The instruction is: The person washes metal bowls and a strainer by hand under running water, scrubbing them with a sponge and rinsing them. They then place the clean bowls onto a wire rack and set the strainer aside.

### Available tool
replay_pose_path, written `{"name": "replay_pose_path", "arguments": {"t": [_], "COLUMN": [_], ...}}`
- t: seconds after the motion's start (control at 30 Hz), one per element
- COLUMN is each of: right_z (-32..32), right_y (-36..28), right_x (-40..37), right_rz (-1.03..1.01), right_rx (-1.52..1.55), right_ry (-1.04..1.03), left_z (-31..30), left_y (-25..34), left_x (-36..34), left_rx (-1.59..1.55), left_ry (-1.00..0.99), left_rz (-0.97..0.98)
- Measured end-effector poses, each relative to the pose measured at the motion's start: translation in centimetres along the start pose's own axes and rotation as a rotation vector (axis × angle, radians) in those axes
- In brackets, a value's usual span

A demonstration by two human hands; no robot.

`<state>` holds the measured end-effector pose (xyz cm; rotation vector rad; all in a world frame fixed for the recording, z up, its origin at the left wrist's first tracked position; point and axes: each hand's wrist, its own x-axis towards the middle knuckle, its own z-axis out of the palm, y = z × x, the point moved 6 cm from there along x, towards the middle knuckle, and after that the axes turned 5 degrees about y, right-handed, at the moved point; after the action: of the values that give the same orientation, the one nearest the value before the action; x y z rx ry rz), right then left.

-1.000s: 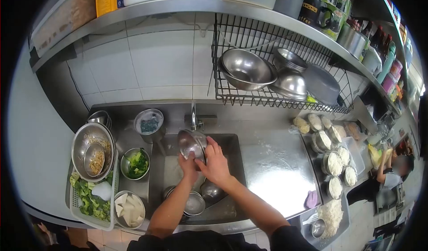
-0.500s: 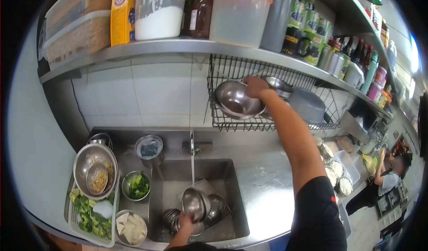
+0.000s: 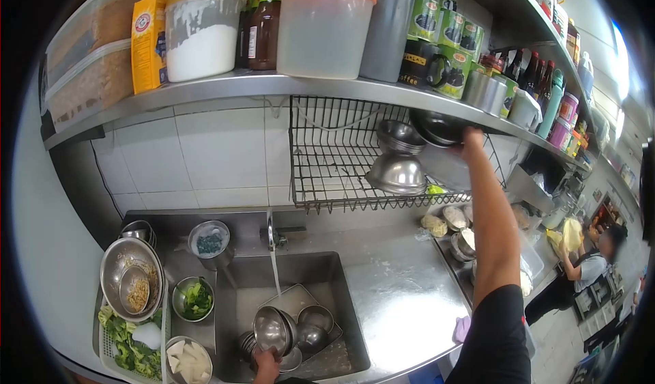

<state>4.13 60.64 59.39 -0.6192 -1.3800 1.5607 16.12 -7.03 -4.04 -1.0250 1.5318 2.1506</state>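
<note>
My right hand (image 3: pixel 471 141) is raised to the right part of the wire rack (image 3: pixel 334 159), gripping the rim of a dark metal bowl (image 3: pixel 438 130) just under the shelf. Left of it on the rack sit stacked metal bowls (image 3: pixel 400 137) and an upside-down metal bowl (image 3: pixel 398 174). Low in the sink (image 3: pixel 334 268), my left hand (image 3: pixel 267 363) holds a few nested metal bowls (image 3: pixel 271 329) on their sides. More metal bowls (image 3: pixel 314 326) lie beside them in the sink, and water runs from the faucet (image 3: pixel 273 230).
Left of the sink are a basket of broccoli (image 3: pixel 133 346), a colander (image 3: pixel 119 275), a bowl of greens (image 3: pixel 193 299) and a bowl of white pieces (image 3: pixel 189 362). A shelf (image 3: pixel 245 85) with tubs and bottles hangs above. Another person (image 3: pixel 590 268) stands far right.
My right hand has moved right along the rack and now grips a dark bowl. The metal bowl at the rack's left is gone from there; an upside-down one now shows farther right. The view has shifted.
</note>
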Motion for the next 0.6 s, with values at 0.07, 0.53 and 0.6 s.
{"name": "replay_pose_path", "arguments": {"t": [0.07,0.53,0.6], "right_z": [-2.7,-2.0,-1.1], "right_y": [0.5,-2.6,-2.3], "right_x": [4.3,-3.2,-6.9], "right_rz": [0.072,-1.018,-1.430], "right_rx": [0.161,-0.815,-0.699], "right_ry": [-0.021,0.100,0.047], "left_z": [0.7,1.0,0.9], "left_y": [-0.3,-1.2,-1.1], "left_x": [-0.4,-1.6,-2.7], "left_rx": [0.042,0.076,0.040], "left_ry": [0.055,-0.152,-0.146], "left_rz": [-0.001,0.211,0.146]}}
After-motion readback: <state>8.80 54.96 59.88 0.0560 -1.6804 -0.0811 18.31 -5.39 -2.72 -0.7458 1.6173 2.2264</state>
